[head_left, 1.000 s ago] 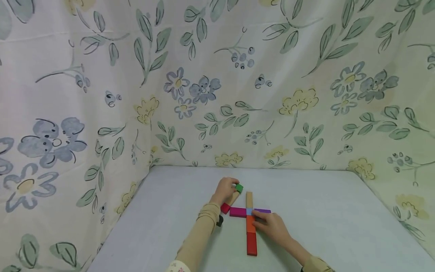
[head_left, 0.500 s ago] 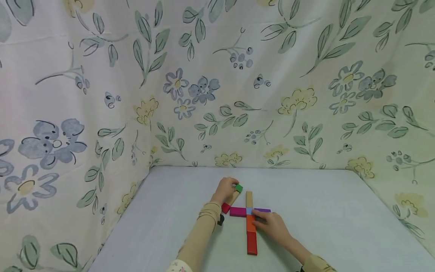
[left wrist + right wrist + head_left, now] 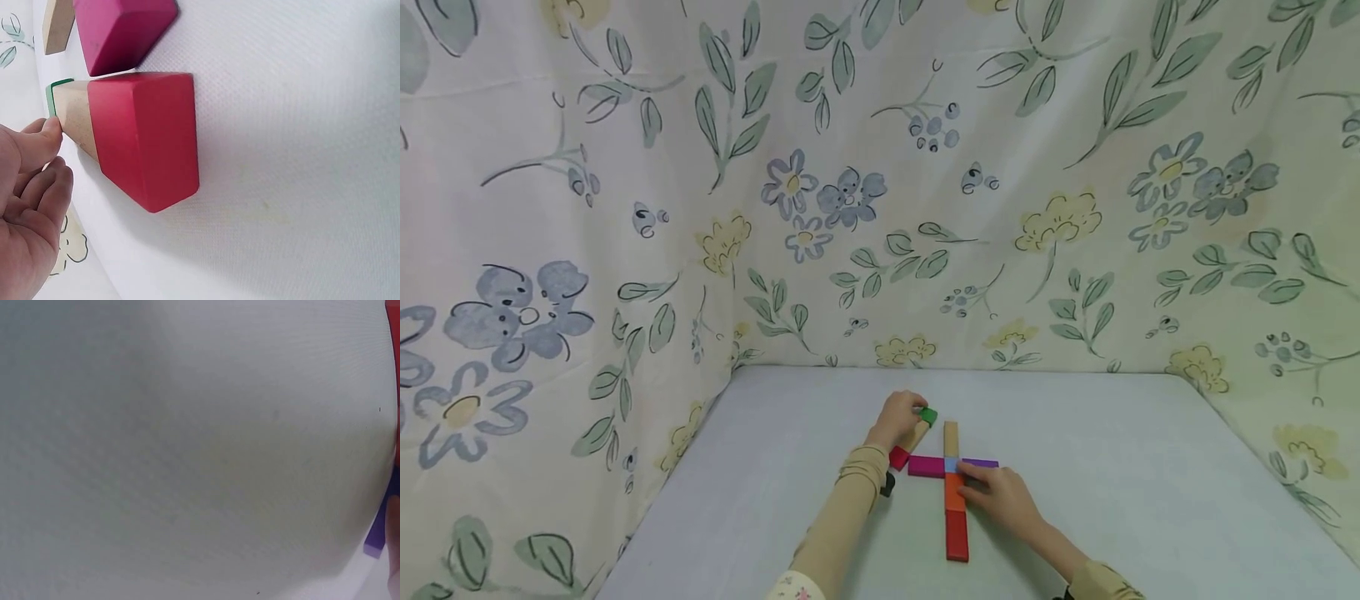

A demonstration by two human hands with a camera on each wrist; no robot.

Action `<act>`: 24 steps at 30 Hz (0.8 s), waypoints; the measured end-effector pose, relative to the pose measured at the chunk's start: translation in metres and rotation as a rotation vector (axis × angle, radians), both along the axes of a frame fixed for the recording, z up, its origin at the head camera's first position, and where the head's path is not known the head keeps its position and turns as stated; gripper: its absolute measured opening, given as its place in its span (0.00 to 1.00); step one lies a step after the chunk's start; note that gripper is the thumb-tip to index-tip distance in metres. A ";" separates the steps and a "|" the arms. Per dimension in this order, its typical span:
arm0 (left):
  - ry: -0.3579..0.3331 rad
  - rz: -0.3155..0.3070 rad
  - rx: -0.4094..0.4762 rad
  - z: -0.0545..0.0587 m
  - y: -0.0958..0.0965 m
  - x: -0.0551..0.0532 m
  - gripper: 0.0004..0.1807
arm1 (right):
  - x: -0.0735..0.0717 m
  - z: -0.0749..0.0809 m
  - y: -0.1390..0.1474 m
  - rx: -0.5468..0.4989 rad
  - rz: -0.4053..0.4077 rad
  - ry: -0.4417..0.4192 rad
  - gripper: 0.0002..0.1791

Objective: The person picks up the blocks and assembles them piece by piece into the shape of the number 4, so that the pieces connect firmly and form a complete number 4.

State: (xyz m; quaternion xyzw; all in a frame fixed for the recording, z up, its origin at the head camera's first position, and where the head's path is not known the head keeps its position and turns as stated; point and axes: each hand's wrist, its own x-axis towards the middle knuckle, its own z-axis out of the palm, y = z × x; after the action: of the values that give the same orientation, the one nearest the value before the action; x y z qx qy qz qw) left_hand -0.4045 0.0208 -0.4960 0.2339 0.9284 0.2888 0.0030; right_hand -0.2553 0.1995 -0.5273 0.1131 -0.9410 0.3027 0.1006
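In the head view, my left hand (image 3: 897,421) is at the far end of a slanted row: a green block (image 3: 929,415), a plain wooden block (image 3: 917,436) and a crimson block (image 3: 898,457). Thumb and forefinger appear to pinch the green block. The left wrist view shows the thumb against this end, the other fingers curled loosely. My right hand (image 3: 1006,502) touches the cross-shaped arrangement with extended fingers, beside the light blue block (image 3: 951,465) and orange block (image 3: 954,492). Behind its forefinger lies a purple block (image 3: 981,462), partly hidden.
A magenta block (image 3: 927,467) forms the cross's left arm, close to the crimson block. Another plain wooden block (image 3: 951,439) points away at the top, and a red block (image 3: 957,536) extends the near end. Floral cloth (image 3: 970,275) hangs behind the white table (image 3: 1150,467).
The green block has turned slightly against the wooden block's far end, and the crimson block sits a little straighter. Both hands stay nearly in place.
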 end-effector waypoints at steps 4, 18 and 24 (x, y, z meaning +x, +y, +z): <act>-0.009 0.005 0.008 -0.001 0.000 0.000 0.14 | 0.000 0.000 0.001 -0.005 0.011 0.002 0.22; -0.026 0.024 0.011 0.002 -0.002 0.004 0.13 | 0.000 0.000 -0.001 0.024 0.004 0.002 0.21; 0.037 0.023 -0.017 -0.002 -0.001 0.005 0.14 | 0.001 0.001 0.001 0.024 0.014 0.017 0.21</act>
State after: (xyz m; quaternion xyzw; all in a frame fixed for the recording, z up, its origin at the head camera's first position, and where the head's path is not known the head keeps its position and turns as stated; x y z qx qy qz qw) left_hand -0.3995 0.0194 -0.4977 0.2286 0.9332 0.2767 -0.0156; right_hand -0.2547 0.2001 -0.5265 0.1236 -0.9428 0.2913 0.1051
